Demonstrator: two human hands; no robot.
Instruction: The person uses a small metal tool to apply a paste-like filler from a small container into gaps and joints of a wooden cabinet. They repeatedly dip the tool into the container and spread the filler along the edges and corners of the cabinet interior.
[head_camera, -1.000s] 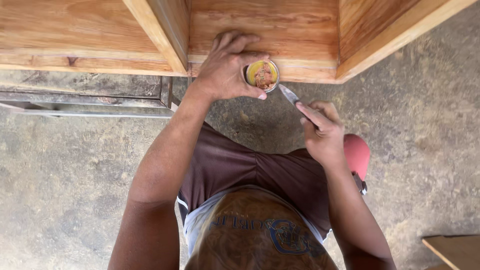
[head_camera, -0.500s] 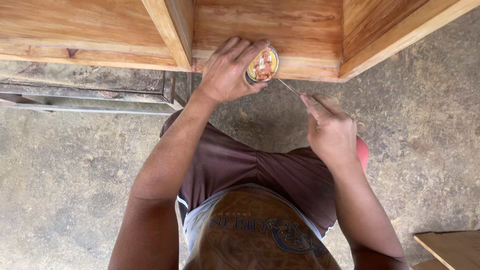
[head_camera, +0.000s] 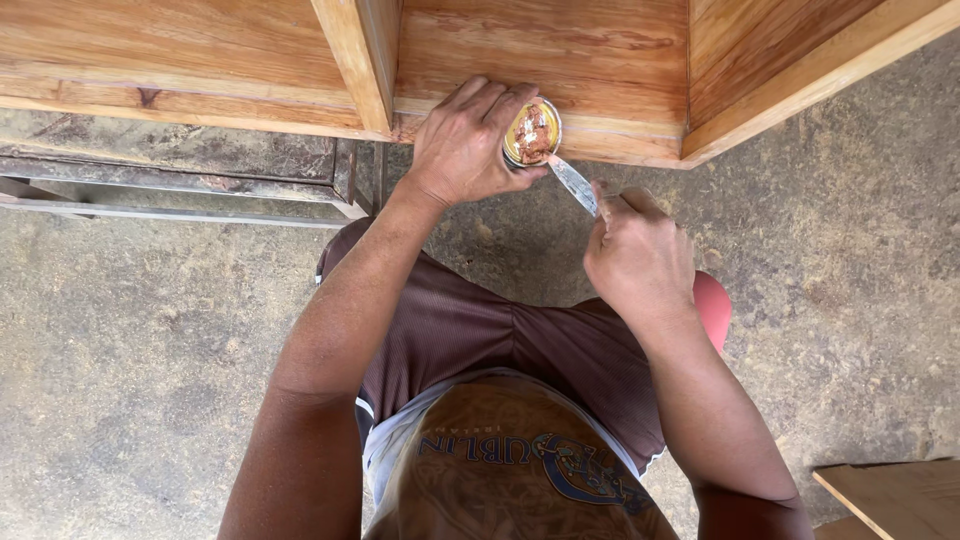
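Brown paste fills a small round tin (head_camera: 532, 132), which the left hand (head_camera: 465, 145) wraps in its fingers and tilts open-side up against the edge of the wooden cabinet (head_camera: 560, 55), seemingly to steady it. The right hand (head_camera: 640, 255) is pinched shut on a narrow metal blade (head_camera: 573, 182), its tip touching the tin's rim just beside the paste. Bare concrete floor (head_camera: 150, 350) lies below.

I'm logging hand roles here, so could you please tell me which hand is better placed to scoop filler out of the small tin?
Right. The right hand already grips the putty knife, its tip at the tin. The left hand is wrapped around that tin, steadying it against the wooden cabinet.
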